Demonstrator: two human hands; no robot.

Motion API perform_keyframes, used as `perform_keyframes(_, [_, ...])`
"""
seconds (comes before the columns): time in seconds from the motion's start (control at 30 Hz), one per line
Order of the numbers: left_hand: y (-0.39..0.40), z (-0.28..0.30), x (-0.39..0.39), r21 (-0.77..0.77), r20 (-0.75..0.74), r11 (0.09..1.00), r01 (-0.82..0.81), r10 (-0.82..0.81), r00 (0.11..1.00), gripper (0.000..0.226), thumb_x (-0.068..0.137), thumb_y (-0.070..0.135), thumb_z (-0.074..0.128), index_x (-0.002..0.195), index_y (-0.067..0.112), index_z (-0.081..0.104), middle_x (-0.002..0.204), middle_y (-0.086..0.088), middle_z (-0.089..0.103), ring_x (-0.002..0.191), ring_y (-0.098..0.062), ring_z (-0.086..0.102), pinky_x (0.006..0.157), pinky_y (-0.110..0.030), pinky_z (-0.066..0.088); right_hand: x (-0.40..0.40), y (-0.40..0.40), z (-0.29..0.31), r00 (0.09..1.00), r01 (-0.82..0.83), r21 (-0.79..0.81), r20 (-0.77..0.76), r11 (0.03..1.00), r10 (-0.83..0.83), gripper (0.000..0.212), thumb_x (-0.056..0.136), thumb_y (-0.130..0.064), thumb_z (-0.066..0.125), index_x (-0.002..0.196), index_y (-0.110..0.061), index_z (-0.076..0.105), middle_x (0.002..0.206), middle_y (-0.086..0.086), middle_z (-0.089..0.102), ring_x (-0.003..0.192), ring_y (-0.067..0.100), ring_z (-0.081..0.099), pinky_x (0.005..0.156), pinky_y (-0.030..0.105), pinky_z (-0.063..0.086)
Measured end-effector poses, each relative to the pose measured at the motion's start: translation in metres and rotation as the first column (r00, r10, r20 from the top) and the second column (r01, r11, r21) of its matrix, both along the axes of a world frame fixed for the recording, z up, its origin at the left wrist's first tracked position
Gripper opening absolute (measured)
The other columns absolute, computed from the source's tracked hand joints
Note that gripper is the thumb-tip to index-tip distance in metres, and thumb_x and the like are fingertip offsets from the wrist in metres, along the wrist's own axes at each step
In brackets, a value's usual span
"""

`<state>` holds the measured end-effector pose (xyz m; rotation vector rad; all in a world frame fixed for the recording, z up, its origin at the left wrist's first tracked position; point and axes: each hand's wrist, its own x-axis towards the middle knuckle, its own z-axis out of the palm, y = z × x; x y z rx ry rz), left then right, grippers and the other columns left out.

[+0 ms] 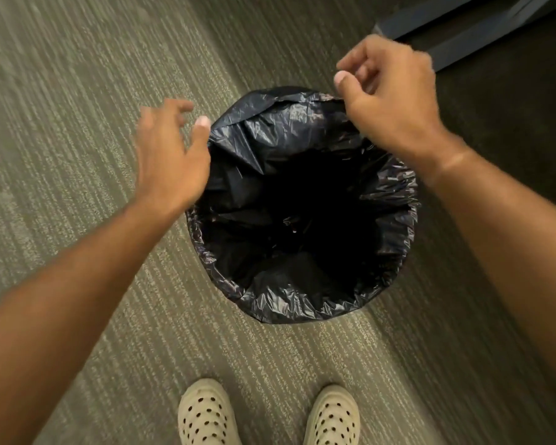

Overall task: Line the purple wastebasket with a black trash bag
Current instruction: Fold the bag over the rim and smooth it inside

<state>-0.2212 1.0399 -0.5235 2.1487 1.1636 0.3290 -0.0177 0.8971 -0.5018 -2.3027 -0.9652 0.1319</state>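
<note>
My left hand (170, 155) spread, blurred, at black trash bag (305, 203) rim; right hand (389, 97) curled loosely over far edge, pinching nothing I can make out. Bag folded over rim.

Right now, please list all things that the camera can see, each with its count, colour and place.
trash bag: one, black, open and folded over the rim of a round container at centre; the container's own colour is hidden.
carpet: one, grey-green with stripes, covers the floor.
furniture base: one, dark, top right corner, only partly in view.
shoes: two, cream with holes, bottom edge, toes toward the bag.
left hand: one, fingers spread, at the bag's left edge, blurred; contact unclear.
right hand: one, over the bag's far right edge, fingers curled; whether it pinches the plastic cannot be told.
</note>
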Motion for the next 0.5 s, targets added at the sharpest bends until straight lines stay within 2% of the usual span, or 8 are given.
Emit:
perform_keyframes(0.07, [0.011, 0.002, 0.018, 0.026, -0.011, 0.986, 0.167, -0.167, 0.986, 0.034, 0.100, 0.026, 0.050, 0.133, 0.019, 0.054, 0.131, -0.008, 0.051, 0.115, -0.017, 0.053, 0.104, -0.042, 0.045, 0.019, 0.007, -0.006, 0.997, -0.076, -0.143, -0.040, 0.987, 0.071, 0.027, 0.089, -0.038, 0.058, 0.109, -0.023, 0.069, 0.098, 0.000, 0.064, 0.094, 0.015, 0.061, 0.088, 0.038, 0.052])
perform_keyframes(0.13, [0.015, -0.001, 0.031, 0.088, -0.058, 0.942, 0.322, -0.318, 0.946, 0.031, 0.098, 0.020, 0.055, 0.128, 0.016, 0.061, 0.127, -0.011, 0.057, 0.114, -0.022, 0.056, 0.105, -0.041, 0.043, 0.025, 0.014, -0.016, 0.978, -0.201, -0.234, -0.107, 0.951, 0.181, 0.027, 0.092, -0.033, 0.058, 0.114, -0.022, 0.069, 0.101, -0.002, 0.065, 0.098, 0.015, 0.061, 0.091, 0.035, 0.051])
perform_keyframes(0.2, [0.016, -0.006, 0.041, 0.106, -0.087, 0.917, 0.385, -0.378, 0.922, 0.032, 0.095, 0.016, 0.059, 0.126, 0.014, 0.064, 0.123, -0.013, 0.064, 0.113, -0.024, 0.059, 0.104, -0.030, 0.039, 0.028, 0.020, -0.025, 0.958, -0.282, -0.299, -0.134, 0.912, 0.252, 0.025, 0.092, -0.032, 0.060, 0.112, -0.021, 0.069, 0.098, -0.001, 0.068, 0.098, 0.017, 0.062, 0.089, 0.033, 0.050])
perform_keyframes(0.3, [0.019, -0.012, 0.049, 0.035, -0.052, 0.950, 0.309, -0.307, 0.950, 0.030, 0.093, 0.017, 0.062, 0.123, 0.016, 0.066, 0.117, -0.011, 0.069, 0.100, -0.018, 0.063, 0.094, -0.023, 0.042, 0.035, 0.024, -0.034, 0.959, -0.270, -0.297, -0.171, 0.916, 0.227, 0.020, 0.090, -0.032, 0.064, 0.103, -0.019, 0.072, 0.082, -0.002, 0.066, 0.083, 0.012, 0.060, 0.081, 0.029, 0.050])
perform_keyframes(0.4, [0.026, -0.017, 0.053, 0.023, -0.025, 0.968, 0.250, -0.250, 0.968, 0.020, 0.095, 0.025, 0.060, 0.107, 0.015, 0.073, 0.099, -0.007, 0.072, 0.086, -0.016, 0.062, 0.081, -0.022, 0.044, 0.042, 0.027, -0.038, 0.960, -0.220, -0.227, -0.223, 0.949, 0.169, 0.023, 0.092, -0.034, 0.063, 0.091, -0.014, 0.073, 0.071, -0.006, 0.065, 0.064, -0.002, 0.055, 0.069, 0.018, 0.043])
perform_keyframes(0.5, [0.029, -0.019, 0.058, 0.044, -0.029, 0.973, 0.229, -0.228, 0.973, 0.021, 0.096, 0.026, 0.058, 0.089, 0.011, 0.070, 0.073, 0.000, 0.065, 0.066, -0.009, 0.055, 0.061, -0.010, 0.038, 0.048, 0.030, -0.037, 0.960, -0.211, -0.236, -0.231, 0.949, 0.156, 0.025, 0.093, -0.034, 0.062, 0.088, -0.013, 0.074, 0.077, -0.007, 0.065, 0.069, -0.006, 0.055, 0.064, 0.007, 0.037])
